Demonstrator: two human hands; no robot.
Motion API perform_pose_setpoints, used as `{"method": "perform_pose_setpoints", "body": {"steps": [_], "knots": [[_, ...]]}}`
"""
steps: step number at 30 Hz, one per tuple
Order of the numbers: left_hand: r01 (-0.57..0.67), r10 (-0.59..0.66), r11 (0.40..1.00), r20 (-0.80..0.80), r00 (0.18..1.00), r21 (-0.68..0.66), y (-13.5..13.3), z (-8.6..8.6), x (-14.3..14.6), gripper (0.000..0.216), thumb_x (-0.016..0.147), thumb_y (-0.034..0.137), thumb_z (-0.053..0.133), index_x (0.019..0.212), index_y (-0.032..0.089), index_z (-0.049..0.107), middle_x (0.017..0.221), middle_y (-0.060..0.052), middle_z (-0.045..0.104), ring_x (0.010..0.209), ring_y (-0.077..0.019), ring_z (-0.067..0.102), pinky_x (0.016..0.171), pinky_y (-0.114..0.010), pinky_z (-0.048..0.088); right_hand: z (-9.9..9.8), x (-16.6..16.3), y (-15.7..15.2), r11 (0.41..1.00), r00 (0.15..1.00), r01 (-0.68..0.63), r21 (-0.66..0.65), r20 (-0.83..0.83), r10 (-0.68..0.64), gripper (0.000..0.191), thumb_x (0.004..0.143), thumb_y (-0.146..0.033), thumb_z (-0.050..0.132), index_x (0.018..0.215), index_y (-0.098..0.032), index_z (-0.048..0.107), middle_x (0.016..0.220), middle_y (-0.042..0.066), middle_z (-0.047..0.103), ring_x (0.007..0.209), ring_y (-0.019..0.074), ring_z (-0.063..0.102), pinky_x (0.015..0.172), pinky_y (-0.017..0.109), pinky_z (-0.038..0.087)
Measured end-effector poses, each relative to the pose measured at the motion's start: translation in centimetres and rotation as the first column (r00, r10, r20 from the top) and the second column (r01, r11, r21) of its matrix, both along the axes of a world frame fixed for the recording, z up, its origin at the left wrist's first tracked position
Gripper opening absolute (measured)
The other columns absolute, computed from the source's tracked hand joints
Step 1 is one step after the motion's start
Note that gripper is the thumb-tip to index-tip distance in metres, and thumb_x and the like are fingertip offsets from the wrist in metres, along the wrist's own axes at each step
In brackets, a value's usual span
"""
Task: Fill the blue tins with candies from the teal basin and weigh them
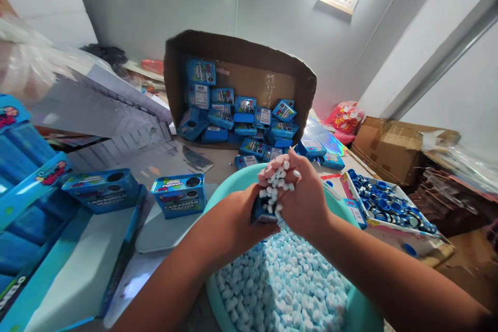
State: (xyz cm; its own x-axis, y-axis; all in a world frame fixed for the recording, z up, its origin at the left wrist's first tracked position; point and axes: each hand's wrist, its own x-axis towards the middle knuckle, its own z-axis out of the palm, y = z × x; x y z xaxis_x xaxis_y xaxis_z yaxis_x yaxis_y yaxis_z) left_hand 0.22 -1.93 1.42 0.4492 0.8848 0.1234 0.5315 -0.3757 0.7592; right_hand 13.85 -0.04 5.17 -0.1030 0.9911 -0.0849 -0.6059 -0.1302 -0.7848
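Bare forearms [187, 249] are spanning a turquoise tub [233, 181] of pale blue pellets [288, 282]. Above it, the left hand [245, 218] is firmly gripping a small blue box [261, 212], while the right hand [303, 192], loosely curled, is cupping white pellets [274, 184] just over the box.

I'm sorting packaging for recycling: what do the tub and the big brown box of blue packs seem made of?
Tub: probably plastic, smooth, in one even turquoise with a soft sheen. Brown box: apparently cardboard, mostly matt, judging by its papery surface and uneven rim.
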Motion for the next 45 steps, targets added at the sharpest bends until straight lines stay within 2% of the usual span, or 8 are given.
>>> {"method": "perform_pose_setpoints", "body": {"steps": [4,20,28,34,37,39,42,45], "knots": [[0.004,-0.004,1.000,0.020,1.000,0.012,0.0,0.3,0.2,0.061,0.078,0.032,0.067,0.136,0.028,0.047,0.117,-0.004,0.069,0.101,-0.0271,0.067,0.076,-0.035,0.049,-0.1,0.1,-0.1,0.996,0.999,-0.044,0.074,0.007,0.044,0.033,0.083,-0.043,0.060,0.061,-0.019,0.067,0.059,0.002,0.064,0.063,0.0167,0.064,0.078,0.034,0.055],[-0.064,0.066,0.998,0.066,0.996,-0.023,0.0,0.5,0.2,0.029,0.075,0.032,0.069,0.104,0.027,0.069,0.092,0.000,0.075,0.082,-0.0237,0.070,0.072,-0.035,0.051,0.5,0.1,-0.5,0.947,0.962,-0.242,0.212,0.177,0.206,0.046,0.085,-0.060,0.059,0.069,-0.018,0.070,0.067,0.005,0.070,0.074,0.0196,0.071,0.085,0.034,0.051],[-0.168,0.169,0.985,0.011,0.986,-0.048,-0.3,1.1,0.0,0.030,0.076,0.038,0.070,0.103,0.026,0.067,0.093,-0.002,0.075,0.088,-0.0265,0.070,0.076,-0.038,0.052,0.7,0.9,-0.6,0.883,0.900,-0.391,0.259,0.310,0.308,0.057,0.088,-0.070,0.048,0.092,-0.019,0.074,0.092,0.008,0.075,0.097,0.0228,0.069,0.093,0.038,0.048],[-0.265,0.266,0.964,0.062,0.962,-0.025,0.1,0.0,-0.1,0.031,0.077,0.047,0.070,0.099,0.025,0.062,0.089,-0.001,0.073,0.082,-0.0242,0.069,0.068,-0.034,0.050,0.5,1.0,-0.4,0.890,0.932,-0.195,0.412,0.362,0.037,0.045,0.090,-0.059,0.053,0.091,-0.020,0.075,0.104,0.009,0.073,0.106,0.0215,0.064,0.102,0.037,0.044],[-0.308,0.309,0.951,0.201,0.929,-0.038,0.2,0.1,-0.3,0.037,0.080,0.049,0.069,0.107,0.025,0.059,0.093,0.000,0.072,0.083,-0.0213,0.069,0.071,-0.032,0.051,0.8,1.3,-0.4,0.868,0.910,-0.020,0.496,0.368,-0.189,0.026,0.090,-0.042,0.060,0.087,-0.022,0.076,0.094,0.005,0.071,0.095,0.0186,0.063,0.092,0.033,0.047],[-0.351,0.355,0.934,0.255,0.899,-0.063,0.3,0.1,-0.4,0.038,0.081,0.049,0.068,0.109,0.025,0.058,0.093,0.000,0.071,0.084,-0.0211,0.068,0.073,-0.032,0.051,1.1,1.7,-0.5,0.835,0.869,0.003,0.551,0.412,-0.275,0.020,0.091,-0.033,0.060,0.081,-0.022,0.074,0.077,0.002,0.067,0.079,0.0150,0.059,0.078,0.028,0.047],[-0.406,0.412,0.910,0.276,0.869,-0.079,0.5,-0.1,-0.5,0.038,0.079,0.044,0.069,0.109,0.023,0.057,0.096,-0.002,0.070,0.091,-0.0230,0.068,0.079,-0.035,0.052,1.6,2.3,-0.9,0.797,0.763,-0.255,0.548,0.620,-0.182,0.029,0.094,-0.032,0.055,0.070,-0.021,0.068,0.061,-0.002,0.055,0.060,0.0112,0.047,0.059,0.025,0.039],[-0.438,0.448,0.894,0.266,0.854,-0.099,0.5,-0.3,-0.6,0.049,0.073,0.037,0.074,0.117,0.024,0.055,0.109,-0.005,0.068,0.097,-0.0251,0.066,0.083,-0.037,0.052,1.7,2.6,-1.1,0.670,0.509,-0.635,0.385,0.861,-0.013,0.032,0.095,-0.032,0.052,0.068,-0.019,0.061,0.058,-0.004,0.047,0.054,0.0092,0.038,0.050,0.024,0.030]]}}
